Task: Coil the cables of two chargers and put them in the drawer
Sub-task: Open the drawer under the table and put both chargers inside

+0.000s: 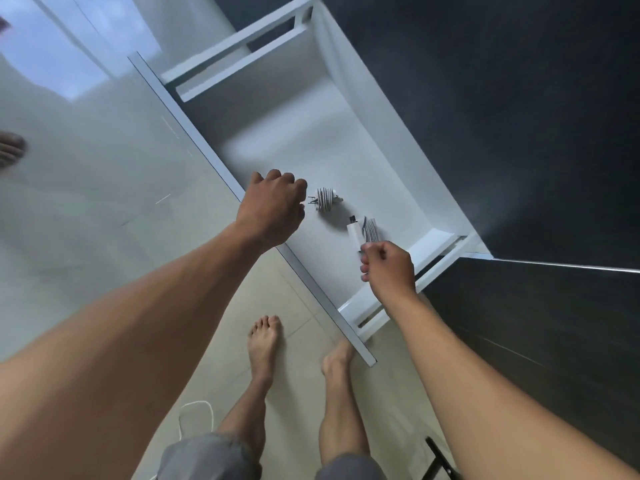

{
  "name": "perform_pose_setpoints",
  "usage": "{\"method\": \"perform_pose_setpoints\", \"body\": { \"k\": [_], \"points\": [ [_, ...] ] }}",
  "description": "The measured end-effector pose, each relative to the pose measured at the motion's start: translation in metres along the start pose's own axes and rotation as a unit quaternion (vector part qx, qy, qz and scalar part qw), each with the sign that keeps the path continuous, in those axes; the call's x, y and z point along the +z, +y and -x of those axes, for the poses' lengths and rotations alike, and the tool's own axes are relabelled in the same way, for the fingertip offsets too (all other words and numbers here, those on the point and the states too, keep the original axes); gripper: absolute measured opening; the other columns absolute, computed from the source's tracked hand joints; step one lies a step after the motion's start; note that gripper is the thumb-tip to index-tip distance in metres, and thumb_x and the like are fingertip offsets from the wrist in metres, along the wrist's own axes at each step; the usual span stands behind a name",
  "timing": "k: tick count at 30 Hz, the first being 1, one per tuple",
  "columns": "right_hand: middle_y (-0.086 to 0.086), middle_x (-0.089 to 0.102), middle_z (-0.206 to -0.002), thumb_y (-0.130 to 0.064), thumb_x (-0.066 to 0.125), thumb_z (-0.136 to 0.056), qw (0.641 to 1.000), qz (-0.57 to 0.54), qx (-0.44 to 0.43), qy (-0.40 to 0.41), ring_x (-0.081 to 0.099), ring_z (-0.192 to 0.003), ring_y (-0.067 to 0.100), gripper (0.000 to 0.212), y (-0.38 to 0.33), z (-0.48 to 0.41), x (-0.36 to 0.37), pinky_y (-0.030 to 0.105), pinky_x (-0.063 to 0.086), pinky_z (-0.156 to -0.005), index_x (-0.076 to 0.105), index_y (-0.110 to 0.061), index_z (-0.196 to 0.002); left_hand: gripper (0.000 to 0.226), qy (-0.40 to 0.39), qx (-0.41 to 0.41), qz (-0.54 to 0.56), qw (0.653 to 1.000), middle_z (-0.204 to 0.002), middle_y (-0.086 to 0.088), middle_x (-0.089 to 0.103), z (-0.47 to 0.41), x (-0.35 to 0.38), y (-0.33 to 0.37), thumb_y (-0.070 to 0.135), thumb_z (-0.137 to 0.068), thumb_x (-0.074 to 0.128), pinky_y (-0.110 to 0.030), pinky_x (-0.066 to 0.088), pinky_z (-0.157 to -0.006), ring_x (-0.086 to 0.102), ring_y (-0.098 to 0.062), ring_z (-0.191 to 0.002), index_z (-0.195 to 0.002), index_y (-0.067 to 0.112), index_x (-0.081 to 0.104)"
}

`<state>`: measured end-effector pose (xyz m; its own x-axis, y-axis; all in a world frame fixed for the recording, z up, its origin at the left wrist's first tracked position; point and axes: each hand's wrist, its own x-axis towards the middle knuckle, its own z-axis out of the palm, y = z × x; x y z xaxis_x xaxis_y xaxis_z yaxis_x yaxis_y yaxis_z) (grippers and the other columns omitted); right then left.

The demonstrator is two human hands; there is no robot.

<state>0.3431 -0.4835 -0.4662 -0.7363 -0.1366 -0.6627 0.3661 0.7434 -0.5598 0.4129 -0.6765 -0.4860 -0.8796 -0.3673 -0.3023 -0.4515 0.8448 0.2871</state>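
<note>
The white drawer (pixel 346 109) stands pulled out, and two chargers lie on its floor. The first charger (pixel 325 199), wound in its white cable, has its prongs pointing at my left hand (pixel 273 206). That hand hovers over the drawer's front panel (pixel 194 133) with its fingers curled and nothing in them, just short of the prongs. The second charger (pixel 363 230), a white block with a coiled cable beside it, lies closer to the near right corner. My right hand (pixel 388 268) is at its near end, with thumb and curled fingers pinching it.
A dark cabinet front (pixel 519 133) flanks the drawer on the right. My bare feet (pixel 263 344) stand on pale floor tiles below the drawer front. A loose white cord (pixel 194 414) lies on the floor by my left leg. Another person's foot (pixel 10 147) shows at far left.
</note>
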Motion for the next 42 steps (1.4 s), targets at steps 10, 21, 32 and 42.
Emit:
{"method": "perform_pose_setpoints", "body": {
  "k": [10, 21, 32, 42],
  "points": [
    [0.033, 0.044, -0.136, -0.063, 0.021, -0.096, 0.795, -0.38, 0.454, -0.132, 0.05, -0.121, 0.044, 0.087, 0.015, 0.091, 0.015, 0.049, 0.044, -0.098, 0.033, 0.014, -0.136, 0.062, 0.034, -0.489, 0.492, 0.72, -0.134, -0.013, 0.047, 0.064, -0.029, 0.005, 0.036, -0.092, 0.047, -0.039, 0.049, -0.084, 0.059, -0.034, -0.106, -0.144, 0.008, 0.029],
    [0.029, 0.027, -0.151, -0.053, 0.025, -0.096, 0.706, -0.571, 0.411, -0.079, 0.03, -0.139, 0.042, 0.075, 0.022, 0.071, -0.004, 0.052, 0.03, -0.113, 0.029, 0.007, -0.142, 0.056, 0.01, -0.46, 0.643, 0.613, -0.099, -0.002, 0.062, 0.039, -0.012, 0.016, 0.06, -0.093, 0.034, -0.038, 0.049, -0.099, 0.062, -0.019, -0.075, -0.106, 0.014, 0.063],
    [0.028, 0.052, -0.121, -0.073, 0.02, -0.089, 0.731, -0.586, 0.347, -0.039, 0.052, -0.12, 0.038, 0.096, 0.004, 0.039, -0.039, 0.045, 0.045, -0.099, 0.042, 0.015, -0.119, 0.046, -0.015, -0.376, 0.717, 0.586, -0.092, -0.01, 0.051, -0.007, -0.026, 0.045, 0.057, -0.099, 0.03, -0.035, 0.054, -0.086, 0.049, -0.024, -0.087, -0.083, 0.022, 0.055],
    [0.03, 0.051, -0.125, -0.076, 0.018, -0.087, 0.728, -0.62, 0.294, -0.019, 0.047, -0.127, 0.04, 0.104, -0.001, 0.002, -0.079, 0.046, 0.041, -0.103, 0.038, 0.017, -0.13, 0.049, -0.07, -0.3, 0.735, 0.605, -0.091, -0.004, 0.052, -0.045, -0.023, 0.083, 0.06, -0.099, 0.027, -0.043, 0.049, -0.102, 0.056, -0.023, -0.093, -0.088, 0.022, 0.055]
  ]
}}
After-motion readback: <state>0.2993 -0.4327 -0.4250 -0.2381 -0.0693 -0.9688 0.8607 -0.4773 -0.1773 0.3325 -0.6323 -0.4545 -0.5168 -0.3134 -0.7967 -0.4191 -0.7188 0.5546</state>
